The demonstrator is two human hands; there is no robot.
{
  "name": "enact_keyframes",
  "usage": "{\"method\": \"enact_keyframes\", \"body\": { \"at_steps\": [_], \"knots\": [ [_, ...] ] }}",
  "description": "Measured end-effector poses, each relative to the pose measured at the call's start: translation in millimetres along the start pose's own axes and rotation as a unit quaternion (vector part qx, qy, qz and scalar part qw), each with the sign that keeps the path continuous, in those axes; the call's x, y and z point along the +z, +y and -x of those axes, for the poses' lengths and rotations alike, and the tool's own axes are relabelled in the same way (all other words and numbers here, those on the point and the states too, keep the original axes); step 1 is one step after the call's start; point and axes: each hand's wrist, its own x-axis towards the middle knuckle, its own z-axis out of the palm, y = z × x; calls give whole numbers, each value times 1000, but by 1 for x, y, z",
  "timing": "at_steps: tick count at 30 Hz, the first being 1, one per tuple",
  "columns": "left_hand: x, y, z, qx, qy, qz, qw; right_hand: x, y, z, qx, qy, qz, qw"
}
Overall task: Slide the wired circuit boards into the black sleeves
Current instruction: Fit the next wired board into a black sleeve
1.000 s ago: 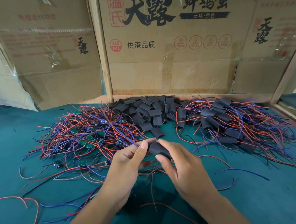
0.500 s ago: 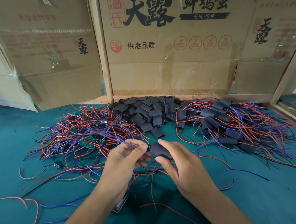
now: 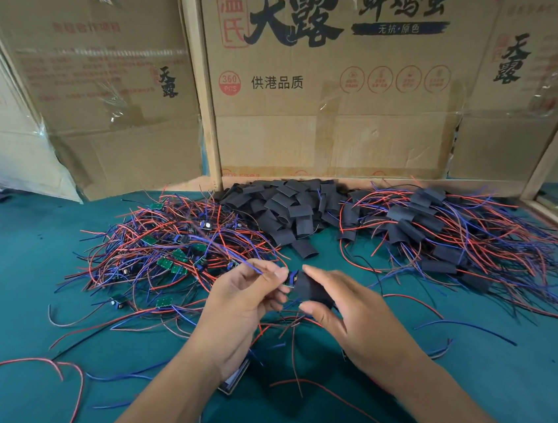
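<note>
Pinching a black sleeve (image 3: 310, 288) in the right hand (image 3: 356, 317), left hand (image 3: 243, 305) pinching a blue wire (image 3: 232, 253)

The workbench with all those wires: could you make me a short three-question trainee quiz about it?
1. True or false: the right hand holds a black sleeve.
2. What does the left hand pinch? A) blue wire B) scissors C) tape
3. Which pile lies between the heap of bare wired boards and the heap of sleeved ones?

Key: 1 true; 2 A; 3 the empty sleeves.
</note>
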Motion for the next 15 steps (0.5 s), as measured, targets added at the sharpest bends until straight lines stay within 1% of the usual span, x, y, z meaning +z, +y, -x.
{"method": "enact_keyframes", "body": {
  "at_steps": [5,9,15],
  "knots": [
    [-4,-2,-2,45,-7,-32,998,1,0,1,16,19,-43,999],
    [-3,-1,-1,77,-13,-70,994,4,2,1,26,9,-88,996],
    [-4,0,-1,92,-28,-95,991,7,1,2,26,22,-122,992]
  ]
}}
